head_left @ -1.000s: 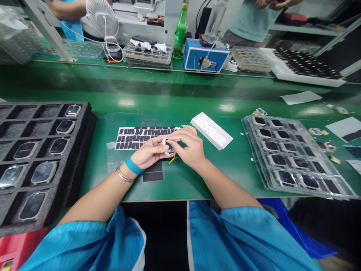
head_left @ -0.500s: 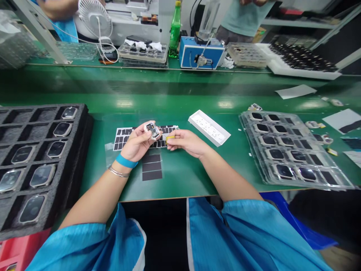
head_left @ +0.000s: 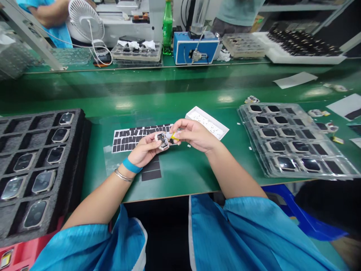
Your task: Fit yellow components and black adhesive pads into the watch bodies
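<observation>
My left hand [head_left: 145,150] is closed around an opened smartwatch case [head_left: 162,140], its inner circuitry facing up. Between the thumb and fingers of my right hand [head_left: 196,136] is a small battery-like piece with a yellow edge [head_left: 176,135], right beside the case. Whether the two parts are joined is too small to tell. Beneath and behind my left hand lies a white sheet of black stickers [head_left: 120,140]. Larger black rectangles [head_left: 151,175] lie nearer the bench edge, partly covered by my left hand. A shallow white box [head_left: 222,134] with tiny bits in it stands beyond my right hand.
At left, a dark foam tray [head_left: 47,122] holds several watches. Clear plastic trays [head_left: 259,160] with more watches are stacked at right, loose watch parts [head_left: 316,113] beyond them. A blue box [head_left: 180,49], green bottle [head_left: 167,30] and white fan [head_left: 86,22] line the back; other people stand there.
Both hands have shifted slightly right and come closer together. The case is now tilted differently, and the yellow-edged piece has been raised beside it.
</observation>
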`<state>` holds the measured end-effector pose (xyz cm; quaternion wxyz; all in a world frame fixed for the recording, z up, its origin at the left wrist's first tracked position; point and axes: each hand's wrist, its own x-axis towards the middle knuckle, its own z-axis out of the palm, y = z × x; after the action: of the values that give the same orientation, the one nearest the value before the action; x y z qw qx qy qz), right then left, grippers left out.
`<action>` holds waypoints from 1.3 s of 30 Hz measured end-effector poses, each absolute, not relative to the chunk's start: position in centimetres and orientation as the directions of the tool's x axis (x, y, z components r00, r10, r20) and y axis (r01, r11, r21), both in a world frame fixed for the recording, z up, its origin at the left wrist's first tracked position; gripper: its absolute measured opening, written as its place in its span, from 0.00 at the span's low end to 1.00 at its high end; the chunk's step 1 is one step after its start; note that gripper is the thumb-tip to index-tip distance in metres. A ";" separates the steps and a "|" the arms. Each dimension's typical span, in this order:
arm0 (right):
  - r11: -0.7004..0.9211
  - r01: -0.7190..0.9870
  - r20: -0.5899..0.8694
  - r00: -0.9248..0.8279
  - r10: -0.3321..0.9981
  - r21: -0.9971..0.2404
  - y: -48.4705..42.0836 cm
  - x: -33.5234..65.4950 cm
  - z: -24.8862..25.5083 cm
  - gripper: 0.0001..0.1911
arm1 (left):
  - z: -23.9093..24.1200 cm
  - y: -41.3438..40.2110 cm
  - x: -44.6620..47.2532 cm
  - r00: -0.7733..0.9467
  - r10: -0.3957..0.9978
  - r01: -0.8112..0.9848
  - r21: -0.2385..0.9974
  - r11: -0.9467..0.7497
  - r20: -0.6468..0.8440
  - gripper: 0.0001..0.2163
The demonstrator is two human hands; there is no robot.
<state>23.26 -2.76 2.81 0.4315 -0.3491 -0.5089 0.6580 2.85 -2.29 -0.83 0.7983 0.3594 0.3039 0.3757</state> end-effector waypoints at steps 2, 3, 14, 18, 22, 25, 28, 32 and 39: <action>-0.142 -0.244 -0.028 -0.420 0.907 -0.959 -2.7 23.4 2.8 0.11 | -0.8 -2.3 2.9 0.542 0.808 -0.371 0.798 0.475 -0.230 0.20; -0.149 -0.246 -0.027 -0.439 0.898 -0.958 -2.7 23.5 2.8 0.12 | -0.9 -2.3 2.9 0.547 0.803 -0.364 0.797 0.482 -0.236 0.20; 0.442 0.160 0.395 -0.258 0.882 -0.882 -2.6 22.1 1.5 0.07 | -0.7 -2.1 2.8 0.605 0.749 -0.273 0.813 0.515 -0.271 0.22; 0.539 0.348 0.475 -0.256 0.842 -0.767 -2.8 21.9 1.3 0.09 | 0.0 -2.0 3.4 0.567 0.765 -0.234 0.832 0.503 -0.303 0.16; 0.559 0.374 0.508 -0.234 0.829 -0.740 -2.8 21.5 0.9 0.09 | 0.9 -1.8 4.2 0.499 0.801 -0.214 0.848 0.484 -0.331 0.09; 0.504 0.352 0.469 -0.184 0.863 -0.789 -2.4 21.2 0.6 0.09 | 1.4 -1.5 4.7 0.453 0.812 -0.203 0.845 0.495 -0.367 0.07; 0.352 0.248 0.329 -0.129 0.935 -0.902 -1.6 21.4 0.4 0.16 | 1.5 -1.1 5.1 0.408 0.822 -0.211 0.835 0.508 -0.397 0.04; 0.209 0.316 0.203 -0.053 0.978 -0.926 -1.0 22.7 -0.5 0.14 | 0.8 -0.1 5.8 0.303 0.864 -0.305 0.818 0.488 -0.402 0.04; 0.225 0.822 0.145 -0.175 0.974 -0.522 -2.4 23.7 -2.6 0.07 | -1.4 1.1 6.4 0.329 0.871 -0.481 0.729 0.487 -0.364 0.06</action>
<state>23.67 -2.36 -2.59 0.2293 -0.6000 -0.7484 0.1652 6.42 1.08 -1.44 0.7739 0.2564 0.3801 0.4370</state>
